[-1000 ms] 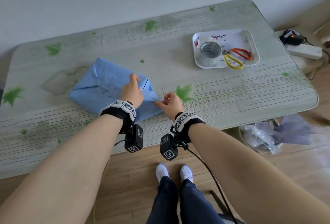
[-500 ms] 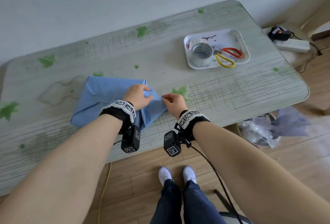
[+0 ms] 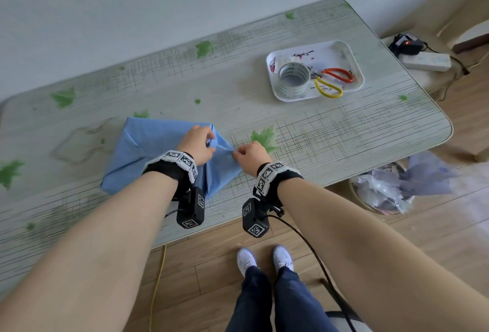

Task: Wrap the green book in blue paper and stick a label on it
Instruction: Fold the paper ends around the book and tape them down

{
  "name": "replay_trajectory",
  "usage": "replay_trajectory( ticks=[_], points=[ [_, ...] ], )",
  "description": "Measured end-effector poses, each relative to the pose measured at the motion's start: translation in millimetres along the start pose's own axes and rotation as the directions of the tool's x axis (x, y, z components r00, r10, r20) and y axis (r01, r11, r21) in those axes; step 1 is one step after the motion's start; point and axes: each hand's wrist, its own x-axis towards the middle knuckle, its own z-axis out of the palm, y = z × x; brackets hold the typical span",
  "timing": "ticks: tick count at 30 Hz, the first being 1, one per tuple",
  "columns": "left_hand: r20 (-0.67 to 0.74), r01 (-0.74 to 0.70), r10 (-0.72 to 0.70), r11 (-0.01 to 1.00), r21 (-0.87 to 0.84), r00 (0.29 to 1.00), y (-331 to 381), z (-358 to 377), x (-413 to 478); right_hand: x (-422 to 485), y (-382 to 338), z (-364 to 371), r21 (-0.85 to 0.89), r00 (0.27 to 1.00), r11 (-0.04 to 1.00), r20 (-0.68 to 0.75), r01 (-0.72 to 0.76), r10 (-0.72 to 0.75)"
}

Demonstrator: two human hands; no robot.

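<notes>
A parcel in blue paper (image 3: pixel 148 151) lies flat near the front edge of the table (image 3: pixel 344 141). The green book is hidden inside it. My left hand (image 3: pixel 197 143) rests on the parcel's right end, fingers curled and pinching the paper there. My right hand (image 3: pixel 251 155) pinches the pointed right tip of the blue paper flap, just off the parcel's edge. No label is visible on the parcel.
A white tray (image 3: pixel 352 53) at the back right of the table holds a roll of tape (image 3: pixel 293 80) and scissors (image 3: pixel 332 81) with orange and yellow handles. A bin (image 3: pixel 381 194) of scrap paper stands on the floor at the right. A power strip (image 3: pixel 426 60) lies beyond the table's right end.
My left hand slid from pressing flat on the parcel to pinching its right end. My right hand kept hold of the flap tip and the flap has drawn into a tighter point.
</notes>
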Motion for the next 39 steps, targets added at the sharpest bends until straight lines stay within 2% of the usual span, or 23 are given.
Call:
replay_trajectory(
  ticks=[3, 5, 10, 12, 14, 15, 17, 19, 23, 26, 28, 30, 33, 36, 39],
  points=[
    [-0.086, 0.006, -0.011, 0.998, -0.057, 0.996, 6.9, 9.4, -2.4, -3.0, 9.1, -2.9, -0.098, 0.997, 0.993, 0.01, -0.071, 0.072],
    [-0.097, 0.006, -0.012, 0.998, -0.059, 0.995, 13.2, 14.1, -7.5, -5.3, 11.7, -7.1, -0.141, 0.992, 0.982, 0.023, -0.122, 0.126],
    [-0.043, 0.026, -0.022, 0.995, 0.093, 0.999, 11.2, 23.1, -28.8, -20.8, -1.3, -4.4, -0.312, 0.994, 0.945, 0.019, -0.095, 0.107],
    [-0.034, -0.009, 0.015, 0.983, 0.184, 0.999, 9.6, 26.8, -35.0, -26.8, -1.1, 1.2, -0.407, 0.996, 0.912, -0.089, -0.056, 0.021],
    [-0.039, -0.024, 0.035, 0.969, 0.247, 0.999, 8.1, 30.7, -37.7, -26.9, 3.4, 4.1, -0.485, 0.974, 0.872, -0.16, 0.065, -0.162],
    [-0.04, -0.026, 0.039, 0.96, 0.278, 0.998, 7.2, 33.3, -38.7, -24.8, 7.3, 6.0, -0.512, 0.949, 0.84, -0.134, 0.181, -0.286],
    [-0.032, -0.029, 0.042, 0.942, 0.335, 0.999, 5.3, 38.0, -40.4, -24.0, 15.9, 10.0, -0.527, 0.859, 0.723, 0.025, 0.446, -0.512],
    [-0.018, -0.033, 0.043, 0.927, 0.373, 0.999, 3.2, 39.1, -41.6, -24.6, 25.3, 14.2, -0.565, 0.773, 0.586, 0.155, 0.58, -0.615],
    [-0.017, -0.029, 0.04, 0.898, 0.44, 0.999, -2.2, 32.9, -46.0, -26.3, 9.8, 11.6, -0.611, 0.782, 0.548, 0.204, 0.572, -0.589],
    [-0.003, -0.023, 0.03, 0.839, 0.543, 1.0, -6.1, 33.5, -52.2, -27.4, -6.9, 6.6, -0.628, 0.705, 0.408, 0.338, 0.663, -0.624],
    [-0.008, -0.033, 0.048, 0.798, 0.602, 0.999, -5.9, 35.4, -53.6, -27.7, 4.8, 2.7, -0.602, 0.67, 0.351, 0.456, 0.717, -0.586],
    [0.006, -0.058, 0.072, 0.753, 0.656, 0.997, -2.0, 40.3, -51.7, -26.8, 26.7, -0.3, -0.628, 0.719, 0.364, 0.526, 0.688, -0.454],
    [0.082, -0.103, 0.065, 0.717, 0.689, 0.995, 4.9, 51.5, -50.5, -30.1, 46.3, 1.9, -0.702, 0.765, 0.305, 0.569, 0.643, -0.302],
    [0.109, -0.129, 0.077, 0.756, 0.642, 0.991, -0.2, 56.8, -55.7, -38.3, 35.9, -3.4, -0.665, 0.736, 0.316, 0.611, 0.677, -0.291],
    [0.122, -0.211, 0.173, 0.774, 0.597, 0.977, -12.9, 55.5, -59.5, -40.7, 13.5, -5.0, -0.676, 0.785, 0.4, 0.518, 0.619, -0.339]
  ],
)
